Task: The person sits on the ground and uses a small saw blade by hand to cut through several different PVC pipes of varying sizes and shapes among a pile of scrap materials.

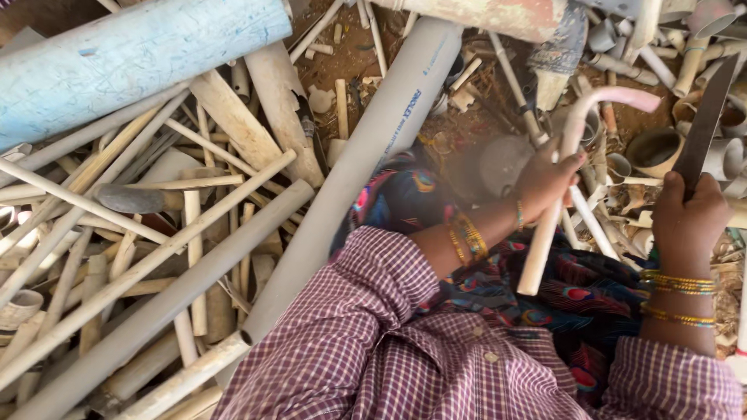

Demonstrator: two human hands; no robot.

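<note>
The left hand [545,177] is clenched around a thin bent pipe [562,167], which runs from near the lap up to a pinkish curved end at about one o'clock. The right hand [686,214] is wrapped tight on the handle of a dark blade [706,117] that points up toward twelve. The blade stands apart from the pipe, well off to its right at three o'clock; no cut shows on the pipe, so the cutting looks not yet begun, though the pipe's far side is hidden. To the left, from eight to eleven o'clock, lies a heap of pipes [140,257], crossed by a long grey pipe [366,148] and a wide blue pipe [132,58]. Short pipe offcuts [654,148] crowd the ground just behind both hands, leaving little free room.
</note>
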